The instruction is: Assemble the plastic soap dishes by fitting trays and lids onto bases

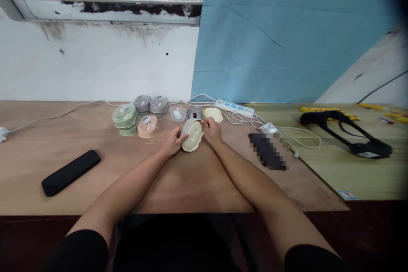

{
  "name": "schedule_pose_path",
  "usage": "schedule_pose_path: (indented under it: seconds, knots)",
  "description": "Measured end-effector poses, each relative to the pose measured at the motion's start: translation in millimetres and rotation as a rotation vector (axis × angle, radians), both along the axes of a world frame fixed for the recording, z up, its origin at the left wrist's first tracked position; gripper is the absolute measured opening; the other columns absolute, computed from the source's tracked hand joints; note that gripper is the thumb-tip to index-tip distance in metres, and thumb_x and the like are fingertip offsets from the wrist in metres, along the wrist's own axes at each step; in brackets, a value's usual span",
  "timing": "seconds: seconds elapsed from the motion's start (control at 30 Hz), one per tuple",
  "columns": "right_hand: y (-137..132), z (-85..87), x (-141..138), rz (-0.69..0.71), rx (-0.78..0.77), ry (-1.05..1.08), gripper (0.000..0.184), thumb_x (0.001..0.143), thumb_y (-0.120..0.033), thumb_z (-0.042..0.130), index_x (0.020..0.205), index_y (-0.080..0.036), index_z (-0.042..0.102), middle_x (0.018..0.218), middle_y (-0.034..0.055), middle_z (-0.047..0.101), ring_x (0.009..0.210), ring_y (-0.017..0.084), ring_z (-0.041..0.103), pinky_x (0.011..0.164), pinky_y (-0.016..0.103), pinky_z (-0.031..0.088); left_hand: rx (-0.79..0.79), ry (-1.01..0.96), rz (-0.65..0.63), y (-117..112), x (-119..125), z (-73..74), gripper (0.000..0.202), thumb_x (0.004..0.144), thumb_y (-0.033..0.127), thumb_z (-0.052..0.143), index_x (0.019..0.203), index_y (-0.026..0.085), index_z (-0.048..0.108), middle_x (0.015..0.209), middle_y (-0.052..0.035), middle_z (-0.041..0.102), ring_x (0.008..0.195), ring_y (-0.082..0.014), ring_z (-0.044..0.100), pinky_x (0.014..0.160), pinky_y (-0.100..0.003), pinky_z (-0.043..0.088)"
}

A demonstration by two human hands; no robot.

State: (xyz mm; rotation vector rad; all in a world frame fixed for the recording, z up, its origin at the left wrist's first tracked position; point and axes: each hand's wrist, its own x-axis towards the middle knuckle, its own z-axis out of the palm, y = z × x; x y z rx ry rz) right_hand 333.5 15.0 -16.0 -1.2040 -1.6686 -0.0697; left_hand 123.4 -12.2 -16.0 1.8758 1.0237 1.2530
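Note:
Both my hands hold a cream-yellow oval lid, tilted above the wooden table. My left hand grips its left edge with curled fingers. My right hand pinches its upper right edge. Just behind the lid stand a clear lid, a grey box and a yellow box. Further left are stacked green boxes, a pink box and two grey boxes.
A black phone lies at the left. A white power strip with cables lies at the back, a blurred dark item to the right. A black strap device rests on the lighter adjoining table. Blue sheet behind.

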Motion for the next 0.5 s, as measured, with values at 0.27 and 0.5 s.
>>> schedule_pose_path:
  seconds: [0.27, 0.5]
  knots:
    - [-8.6, 3.0, -21.4, 0.174, -0.119, 0.029, 0.052, 0.087, -0.05, 0.054, 0.128, -0.019, 0.049, 0.07, -0.0007, 0.063, 0.061, 0.016, 0.057, 0.062, 0.028, 0.046, 0.019, -0.168, 0.188, 6.3, 0.5, -3.6, 0.037, 0.081, 0.055, 0.058, 0.08, 0.018, 0.051, 0.07, 0.0017, 0.054, 0.064, -0.0128, 0.05, 0.059, -0.024, 0.038]
    - [-14.3, 3.8, -33.3, 0.35, 0.097, -0.38, 0.067, 0.072, -0.062, 0.067, 0.12, -0.016, 0.057, 0.1, 0.0132, 0.065, 0.093, 0.027, 0.06, 0.084, 0.039, 0.048, 0.054, -0.218, 0.322, 10.1, -5.1, -2.3, 0.039, 0.084, 0.057, 0.054, 0.077, 0.019, 0.049, 0.068, 0.0019, 0.053, 0.063, -0.0133, 0.05, 0.061, -0.025, 0.039]
